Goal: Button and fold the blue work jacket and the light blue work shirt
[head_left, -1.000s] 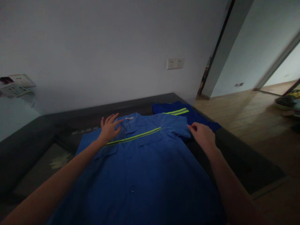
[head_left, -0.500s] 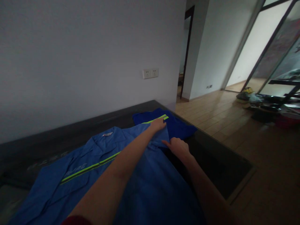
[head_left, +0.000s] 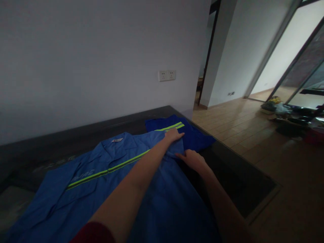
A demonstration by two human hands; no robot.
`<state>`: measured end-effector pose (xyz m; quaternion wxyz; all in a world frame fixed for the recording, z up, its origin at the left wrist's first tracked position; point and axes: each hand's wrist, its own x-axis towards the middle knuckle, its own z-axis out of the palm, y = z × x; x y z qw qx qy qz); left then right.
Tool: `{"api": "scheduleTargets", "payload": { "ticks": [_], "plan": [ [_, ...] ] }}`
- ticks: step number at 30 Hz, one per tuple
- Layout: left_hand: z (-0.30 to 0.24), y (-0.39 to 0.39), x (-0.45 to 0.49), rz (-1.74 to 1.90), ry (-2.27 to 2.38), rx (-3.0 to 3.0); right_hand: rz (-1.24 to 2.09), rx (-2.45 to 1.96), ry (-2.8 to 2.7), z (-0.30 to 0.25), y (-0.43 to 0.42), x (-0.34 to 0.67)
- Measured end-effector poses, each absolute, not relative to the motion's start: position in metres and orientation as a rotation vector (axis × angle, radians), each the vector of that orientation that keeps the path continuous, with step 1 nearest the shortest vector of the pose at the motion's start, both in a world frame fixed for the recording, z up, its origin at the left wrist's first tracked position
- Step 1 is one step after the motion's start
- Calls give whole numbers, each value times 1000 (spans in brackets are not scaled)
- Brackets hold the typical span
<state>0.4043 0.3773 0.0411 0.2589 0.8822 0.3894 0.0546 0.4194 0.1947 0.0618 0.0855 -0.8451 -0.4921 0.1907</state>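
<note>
A blue work shirt (head_left: pixel 106 189) with a yellow-green reflective stripe lies spread flat on a dark table (head_left: pixel 235 175). My left hand (head_left: pixel 174 135) reaches across to the shirt's right sleeve, fingers flat on the cloth. Just below it, my right hand (head_left: pixel 193 159) pinches the edge of that same sleeve. Beyond the sleeve lies a darker blue folded garment (head_left: pixel 194 136) with its own reflective stripes.
A grey wall with a double socket (head_left: pixel 167 75) runs behind the table. To the right the table ends at a wooden floor (head_left: pixel 291 162), with a doorway, glass doors and some clutter (head_left: pixel 288 118) on the floor farther off.
My left hand has crossed from the collar area to the right sleeve. The right hand has stayed at the sleeve edge. My view has swung to the right.
</note>
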Motion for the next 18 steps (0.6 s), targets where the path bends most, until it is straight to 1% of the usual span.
{"api": "scheduleTargets", "payload": {
  "ticks": [7,10,14,18],
  "plan": [
    [56,389,381,246,1042,2146,665,-2305,-1427,56,202,428],
    [72,394,364,344,966,2044,683,-2164,-1292,55,202,432],
    [95,398,330,502,820,1959,476,-1968,-1126,57,204,433],
    [101,406,275,683,645,1810,176,-1770,-1192,63,205,419]
  ]
}}
